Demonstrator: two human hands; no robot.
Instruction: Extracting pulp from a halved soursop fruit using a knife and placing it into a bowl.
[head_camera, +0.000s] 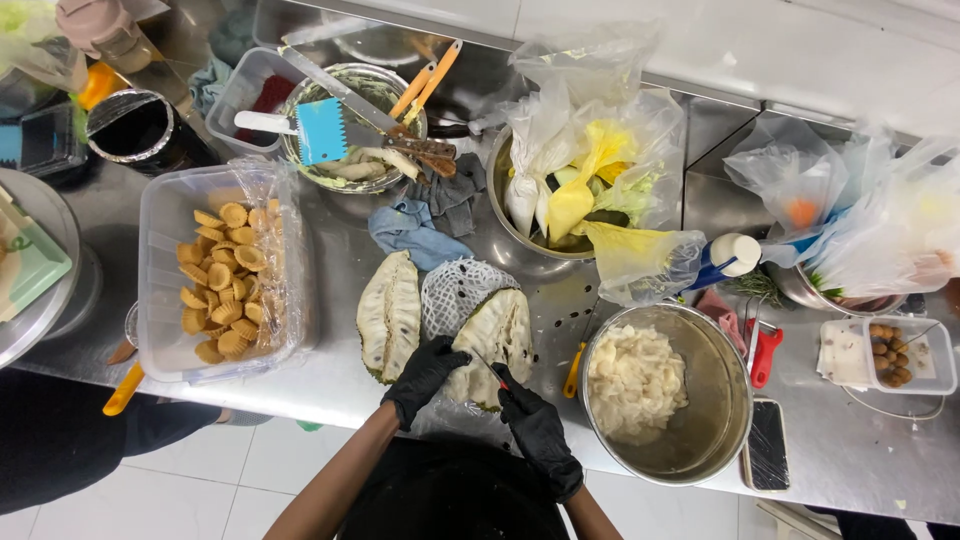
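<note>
Both my hands wear black gloves. My left hand (424, 376) grips the near edge of a cut green-skinned fruit half with white flesh (497, 340). My right hand (536, 428) holds a small thin knife (492, 371) whose tip rests in that fruit's flesh. A second fruit half (389, 315) lies open just to the left on the steel counter (330, 385). White foam netting (458, 287) lies behind the two halves.
A steel bowl of white pulp (640, 385) stands at right, a phone (768, 446) beside it. A clear tub of small tart shells (222, 280) sits left. Behind lie blue and grey cloths (415, 232), a bowl with plastic bags (580, 190), a glass bowl with cleaver and scraper (350, 130).
</note>
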